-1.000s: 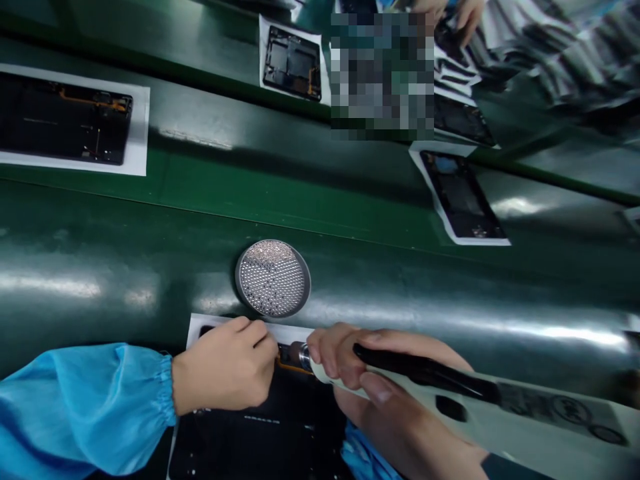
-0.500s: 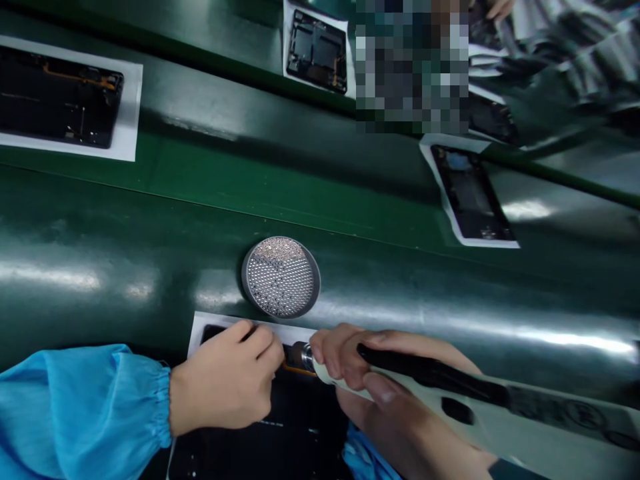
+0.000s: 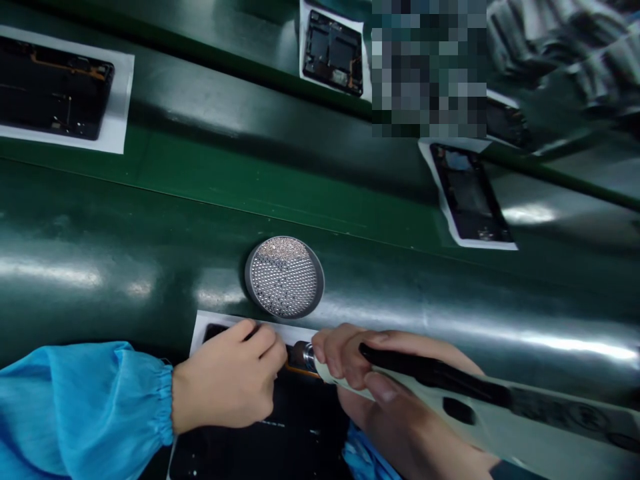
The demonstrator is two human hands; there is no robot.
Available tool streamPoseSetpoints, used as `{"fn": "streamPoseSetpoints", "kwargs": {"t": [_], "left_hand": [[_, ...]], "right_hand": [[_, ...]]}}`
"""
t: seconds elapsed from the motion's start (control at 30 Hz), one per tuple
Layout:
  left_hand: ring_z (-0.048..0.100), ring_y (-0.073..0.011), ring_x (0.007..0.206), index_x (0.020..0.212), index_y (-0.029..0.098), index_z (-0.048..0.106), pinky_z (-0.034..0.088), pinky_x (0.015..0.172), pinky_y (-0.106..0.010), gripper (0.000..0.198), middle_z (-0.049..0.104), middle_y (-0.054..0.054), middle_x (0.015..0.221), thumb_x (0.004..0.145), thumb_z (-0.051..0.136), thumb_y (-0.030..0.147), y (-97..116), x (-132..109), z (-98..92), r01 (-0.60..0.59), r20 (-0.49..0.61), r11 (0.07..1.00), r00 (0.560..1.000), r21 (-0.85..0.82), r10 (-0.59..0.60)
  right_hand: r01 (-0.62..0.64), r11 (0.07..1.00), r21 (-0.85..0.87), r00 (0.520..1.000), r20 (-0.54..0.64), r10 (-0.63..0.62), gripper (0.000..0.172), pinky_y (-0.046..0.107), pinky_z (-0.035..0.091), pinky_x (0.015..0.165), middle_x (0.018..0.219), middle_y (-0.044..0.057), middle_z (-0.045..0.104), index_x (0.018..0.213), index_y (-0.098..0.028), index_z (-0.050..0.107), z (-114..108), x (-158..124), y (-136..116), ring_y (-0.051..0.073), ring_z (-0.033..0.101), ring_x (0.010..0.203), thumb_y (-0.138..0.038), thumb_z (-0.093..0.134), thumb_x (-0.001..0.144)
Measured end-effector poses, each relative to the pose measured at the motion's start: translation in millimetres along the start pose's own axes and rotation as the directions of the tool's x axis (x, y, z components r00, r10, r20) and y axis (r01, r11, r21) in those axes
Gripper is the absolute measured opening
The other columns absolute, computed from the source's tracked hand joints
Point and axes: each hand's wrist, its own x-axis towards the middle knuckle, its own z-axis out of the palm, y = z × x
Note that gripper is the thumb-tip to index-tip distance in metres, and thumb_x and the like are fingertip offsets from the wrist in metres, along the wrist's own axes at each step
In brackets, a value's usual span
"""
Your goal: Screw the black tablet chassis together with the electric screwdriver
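My right hand (image 3: 395, 393) is wrapped around a white and black electric screwdriver (image 3: 480, 403), whose metal tip (image 3: 302, 355) points left onto the top edge of a black device panel (image 3: 280, 433) lying on a white sheet (image 3: 210, 323). My left hand (image 3: 227, 383), fingers curled and pinched, rests on that panel right beside the tip. What the fingertips pinch is hidden. A round metal dish of small screws (image 3: 285, 276) sits just beyond both hands.
More black panels on white sheets lie on the green conveyor: far left (image 3: 55, 83), top middle (image 3: 334, 52), right (image 3: 470, 197). Another person's striped sleeve (image 3: 560, 47) shows at the top right. Shiny green belt surface (image 3: 450, 293) stretches to the right.
The view has shifted slightly, so the dish and far panels sit a bit further right. Both hands stay at the panel's top edge with the screwdriver tip in place.
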Motion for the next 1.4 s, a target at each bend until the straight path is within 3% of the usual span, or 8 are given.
{"fn": "streamPoseSetpoints", "kwargs": {"t": [0.33,0.53,0.7,0.8,0.9,1.4], "left_hand": [[0.06,-0.0286,0.093,0.082,0.01,0.076,0.044,0.075,-0.037,0.025,0.068,-0.016,0.103,0.094,0.055,0.017,-0.8,1.8,-3.0,0.01,0.03,0.999,1.0,-0.032,-0.009],[0.061,-0.0279,0.095,0.087,0.01,0.075,0.045,0.079,-0.039,0.025,0.068,-0.015,0.105,0.095,0.054,0.018,-1.2,-0.4,-1.9,0.007,0.017,1.0,1.0,-0.029,-0.007],[0.062,-0.0296,0.1,0.113,0.002,0.069,0.044,0.091,-0.044,0.03,0.069,-0.017,0.11,0.096,0.052,0.02,-2.6,-1.4,-5.2,-0.011,-0.034,0.999,0.999,0.052,0.013],[0.063,-0.0294,0.097,0.114,0.003,0.068,0.045,0.088,-0.044,0.031,0.069,-0.017,0.109,0.094,0.052,0.021,-4.5,-0.3,-8.5,-0.03,0.001,0.998,1.0,0.051,0.03],[0.062,-0.0285,0.097,0.112,0.005,0.068,0.045,0.088,-0.043,0.03,0.068,-0.017,0.111,0.094,0.051,0.021,-5.8,0.8,-9.1,-0.033,0.025,0.998,0.999,0.049,0.031],[0.06,-0.0269,0.102,0.116,0.006,0.068,0.044,0.092,-0.041,0.032,0.068,-0.013,0.115,0.098,0.048,0.024,-3.5,-0.1,-6.4,0.02,0.036,1.0,0.999,0.006,-0.02]], "right_hand": [[0.003,1.0,-0.013,1.0,-0.013,-0.003,0.019,0.038,0.051,0.068,0.067,0.0,0.058,0.096,-0.025,0.066,3.9,0.5,4.8,0.017,0.057,0.066,-0.008,0.062,0.087],[0.062,0.997,-0.04,0.997,-0.052,-0.064,0.023,0.039,0.052,0.065,0.066,0.0,0.059,0.107,-0.029,0.067,3.0,0.7,2.5,0.018,0.057,0.065,-0.015,0.065,0.089],[0.212,0.977,-0.033,0.935,-0.285,-0.212,0.016,0.037,0.053,0.064,0.07,-0.001,0.06,0.097,-0.026,0.071,-6.1,37.7,-8.3,0.015,0.057,0.062,-0.022,0.073,0.081],[0.259,0.966,0.006,0.903,-0.357,-0.24,0.014,0.035,0.052,0.064,0.066,-0.002,0.058,0.089,-0.024,0.069,-5.5,72.2,-2.7,0.014,0.056,0.059,-0.021,0.073,0.076],[0.249,0.968,0.038,0.901,-0.375,-0.217,0.01,0.033,0.051,0.062,0.058,-0.004,0.055,0.085,-0.023,0.065,-2.1,95.0,10.6,0.014,0.055,0.056,-0.019,0.069,0.076],[0.233,0.972,0.031,0.9,-0.385,-0.204,0.014,0.031,0.047,0.057,0.056,-0.004,0.054,0.087,-0.022,0.066,2.9,106.2,26.4,0.014,0.051,0.052,-0.017,0.066,0.074]]}}
